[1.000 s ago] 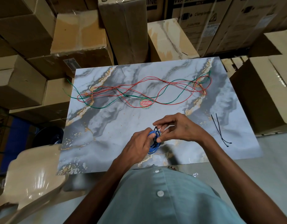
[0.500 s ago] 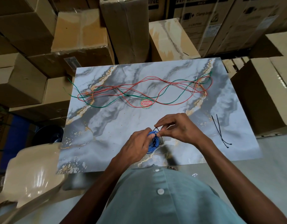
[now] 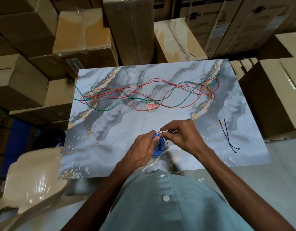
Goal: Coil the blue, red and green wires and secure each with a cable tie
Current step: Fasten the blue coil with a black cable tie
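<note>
Hands, left (image 3: 140, 150) grasping one blue coil (image 3: 158, 147), right (image 3: 182, 135) pinching black tie (image 3: 162, 142), two spare ties (image 3: 227, 135), red (image 3: 144, 85) and green (image 3: 110, 108) wires loose.

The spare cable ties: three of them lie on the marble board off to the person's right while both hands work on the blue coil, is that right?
Not quite: the head view shows two spare cable ties on the marble board, not three. The rest holds: they lie to the person's right, while the left hand and right hand work on the blue coil.

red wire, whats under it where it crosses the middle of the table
Under the red wire lie the marble-patterned table, crossing strands of green wire, and a round red sticker. The lettering beneath the strands is partly covered.
</note>
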Demonstrator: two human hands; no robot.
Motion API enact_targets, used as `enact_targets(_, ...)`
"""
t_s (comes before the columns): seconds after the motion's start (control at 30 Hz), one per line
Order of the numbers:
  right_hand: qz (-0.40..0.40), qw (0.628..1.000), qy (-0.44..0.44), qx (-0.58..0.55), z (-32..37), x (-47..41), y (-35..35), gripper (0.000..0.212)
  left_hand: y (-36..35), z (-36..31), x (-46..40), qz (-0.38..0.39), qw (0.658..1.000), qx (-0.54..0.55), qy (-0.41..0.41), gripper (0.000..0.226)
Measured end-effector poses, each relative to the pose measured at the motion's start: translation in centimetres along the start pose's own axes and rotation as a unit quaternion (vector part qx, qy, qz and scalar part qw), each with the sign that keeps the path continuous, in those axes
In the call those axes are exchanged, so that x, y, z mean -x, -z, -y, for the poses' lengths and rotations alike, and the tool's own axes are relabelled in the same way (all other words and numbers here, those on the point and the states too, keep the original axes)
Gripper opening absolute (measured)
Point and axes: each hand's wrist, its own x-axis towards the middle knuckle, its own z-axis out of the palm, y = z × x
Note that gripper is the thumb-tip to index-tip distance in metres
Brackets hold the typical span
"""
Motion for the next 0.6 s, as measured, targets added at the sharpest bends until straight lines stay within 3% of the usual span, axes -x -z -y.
enact_targets(0.3, -0.051, 0.998, -0.001, -0.045, 0.0, 0.0, -0.7, 0.008, -0.1, -0.4, -0.4, -0.023, 0.999, 0.032, 0.005, 0.038)
enact_targets(0.43, -0.011, 0.991, -0.051, -0.125, -0.1, -0.2, 0.2, 0.010, 0.3, -0.3, -0.3, -0.026, 0.999, 0.035, -0.005, 0.040)
enact_targets(0.6, 0.068, 0.954, -0.073, -0.283, -0.3, -0.6, 1.8, 0.016, 0.5, -0.2, 0.0, -0.016, 0.999, 0.030, -0.019, 0.037)
